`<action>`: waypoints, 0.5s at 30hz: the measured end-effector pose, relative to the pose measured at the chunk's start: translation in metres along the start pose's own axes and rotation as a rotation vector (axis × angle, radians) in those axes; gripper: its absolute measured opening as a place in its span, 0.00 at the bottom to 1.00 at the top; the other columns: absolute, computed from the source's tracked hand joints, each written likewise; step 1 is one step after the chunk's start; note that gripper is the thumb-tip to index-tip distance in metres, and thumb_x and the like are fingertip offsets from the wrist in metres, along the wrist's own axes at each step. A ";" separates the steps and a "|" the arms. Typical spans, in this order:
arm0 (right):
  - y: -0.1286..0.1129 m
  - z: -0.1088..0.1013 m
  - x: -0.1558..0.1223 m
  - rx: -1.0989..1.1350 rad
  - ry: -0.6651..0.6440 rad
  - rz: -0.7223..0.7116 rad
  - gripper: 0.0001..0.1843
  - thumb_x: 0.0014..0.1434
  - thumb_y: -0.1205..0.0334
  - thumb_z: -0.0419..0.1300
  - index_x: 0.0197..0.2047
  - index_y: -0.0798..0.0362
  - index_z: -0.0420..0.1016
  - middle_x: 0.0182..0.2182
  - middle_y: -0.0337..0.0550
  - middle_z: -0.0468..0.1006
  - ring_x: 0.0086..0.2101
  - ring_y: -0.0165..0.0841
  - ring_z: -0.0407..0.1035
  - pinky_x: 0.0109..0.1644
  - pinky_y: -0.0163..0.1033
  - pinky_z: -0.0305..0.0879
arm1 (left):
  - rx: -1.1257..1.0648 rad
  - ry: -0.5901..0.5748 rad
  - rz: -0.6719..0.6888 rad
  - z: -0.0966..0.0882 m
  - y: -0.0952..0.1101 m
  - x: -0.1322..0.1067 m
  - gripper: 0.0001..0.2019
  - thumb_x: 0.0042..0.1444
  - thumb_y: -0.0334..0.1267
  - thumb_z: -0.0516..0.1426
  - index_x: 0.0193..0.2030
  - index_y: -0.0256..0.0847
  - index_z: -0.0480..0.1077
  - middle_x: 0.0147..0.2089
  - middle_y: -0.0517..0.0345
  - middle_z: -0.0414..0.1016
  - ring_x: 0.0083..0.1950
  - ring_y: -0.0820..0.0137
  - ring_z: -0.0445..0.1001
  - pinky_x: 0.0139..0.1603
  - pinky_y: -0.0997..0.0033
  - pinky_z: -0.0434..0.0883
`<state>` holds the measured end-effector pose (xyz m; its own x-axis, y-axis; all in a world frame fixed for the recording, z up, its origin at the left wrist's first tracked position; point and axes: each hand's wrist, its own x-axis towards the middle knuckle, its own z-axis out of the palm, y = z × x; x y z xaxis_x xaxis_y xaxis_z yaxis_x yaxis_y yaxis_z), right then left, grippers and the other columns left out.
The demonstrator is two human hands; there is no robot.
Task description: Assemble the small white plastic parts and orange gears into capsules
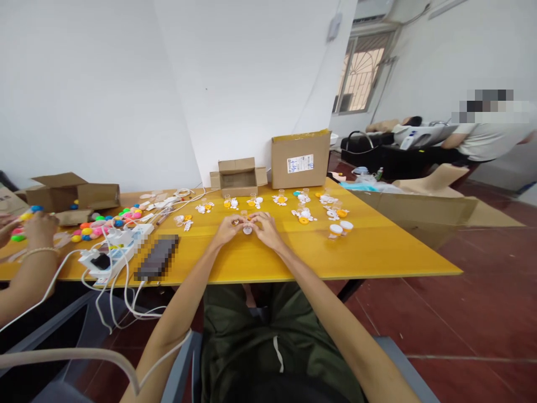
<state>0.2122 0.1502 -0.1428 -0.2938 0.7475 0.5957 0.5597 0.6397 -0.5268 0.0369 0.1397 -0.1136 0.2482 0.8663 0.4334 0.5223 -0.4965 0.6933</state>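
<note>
My left hand (229, 228) and my right hand (265, 226) meet over the yellow table (377, 252), fingers pinched together around a small white toy piece (247, 229). Beyond them lie several small white and orange toy parts (302, 215) scattered in rows. Two small capped white and orange pieces (340, 228) stand to the right of my right hand.
A white power strip (115, 252) with cables and a dark phone (158, 257) lie at left. Colourful plastic pieces (104, 224) and open cardboard boxes (238, 176) sit further back, a larger box (300, 159) too. Another person's hand (39, 226) works at far left. A person sits at far right.
</note>
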 end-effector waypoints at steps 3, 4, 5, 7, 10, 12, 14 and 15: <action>0.003 0.002 0.000 -0.017 -0.002 0.022 0.09 0.63 0.63 0.55 0.35 0.47 0.77 0.49 0.44 0.78 0.52 0.41 0.66 0.56 0.48 0.58 | 0.034 -0.015 0.032 0.001 -0.001 0.000 0.06 0.57 0.41 0.62 0.34 0.44 0.79 0.37 0.56 0.83 0.43 0.64 0.77 0.49 0.62 0.71; 0.004 0.003 0.000 -0.029 0.000 0.037 0.10 0.63 0.64 0.55 0.35 0.48 0.77 0.49 0.44 0.77 0.53 0.41 0.65 0.56 0.49 0.58 | 0.056 -0.014 0.046 0.001 -0.001 0.000 0.05 0.57 0.40 0.62 0.35 0.44 0.79 0.38 0.56 0.82 0.44 0.64 0.77 0.51 0.61 0.71; 0.004 0.003 -0.001 -0.045 0.000 0.055 0.10 0.63 0.64 0.54 0.35 0.48 0.77 0.49 0.45 0.77 0.53 0.42 0.65 0.55 0.49 0.58 | 0.086 -0.016 0.060 0.001 -0.001 -0.001 0.04 0.57 0.39 0.62 0.36 0.44 0.79 0.40 0.55 0.82 0.45 0.63 0.77 0.53 0.60 0.70; 0.004 0.003 -0.002 -0.082 -0.011 0.085 0.10 0.63 0.65 0.54 0.35 0.48 0.77 0.50 0.46 0.76 0.53 0.43 0.64 0.55 0.50 0.58 | 0.161 -0.026 0.082 0.002 0.000 -0.003 0.04 0.56 0.38 0.62 0.37 0.45 0.79 0.42 0.55 0.82 0.48 0.62 0.76 0.56 0.58 0.69; 0.003 0.003 -0.003 -0.139 -0.047 0.094 0.10 0.62 0.67 0.55 0.34 0.49 0.77 0.51 0.48 0.75 0.54 0.44 0.62 0.55 0.51 0.58 | 0.280 -0.052 0.079 0.004 0.002 -0.007 0.06 0.57 0.40 0.62 0.41 0.46 0.78 0.46 0.55 0.81 0.52 0.61 0.74 0.58 0.56 0.67; 0.001 0.003 -0.003 -0.167 -0.067 0.086 0.10 0.61 0.68 0.55 0.34 0.49 0.78 0.52 0.49 0.74 0.55 0.45 0.61 0.55 0.51 0.58 | 0.334 -0.073 0.066 0.005 0.004 -0.009 0.07 0.58 0.41 0.62 0.43 0.47 0.78 0.48 0.54 0.80 0.55 0.59 0.72 0.59 0.55 0.66; -0.001 0.002 -0.003 -0.183 -0.082 0.082 0.10 0.60 0.69 0.55 0.34 0.49 0.78 0.52 0.49 0.74 0.55 0.45 0.61 0.54 0.51 0.58 | 0.367 -0.093 0.058 0.006 0.004 -0.010 0.08 0.58 0.41 0.61 0.44 0.48 0.78 0.49 0.54 0.80 0.55 0.59 0.71 0.59 0.54 0.65; -0.003 0.001 -0.003 -0.188 -0.088 0.084 0.10 0.60 0.69 0.55 0.34 0.49 0.78 0.52 0.49 0.74 0.55 0.45 0.61 0.54 0.51 0.58 | 0.376 -0.102 0.058 0.006 0.004 -0.011 0.08 0.58 0.41 0.61 0.44 0.48 0.77 0.48 0.54 0.80 0.56 0.59 0.71 0.59 0.54 0.64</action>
<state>0.2106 0.1463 -0.1444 -0.3023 0.8147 0.4949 0.7170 0.5365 -0.4451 0.0409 0.1289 -0.1186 0.3562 0.8476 0.3933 0.7626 -0.5069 0.4018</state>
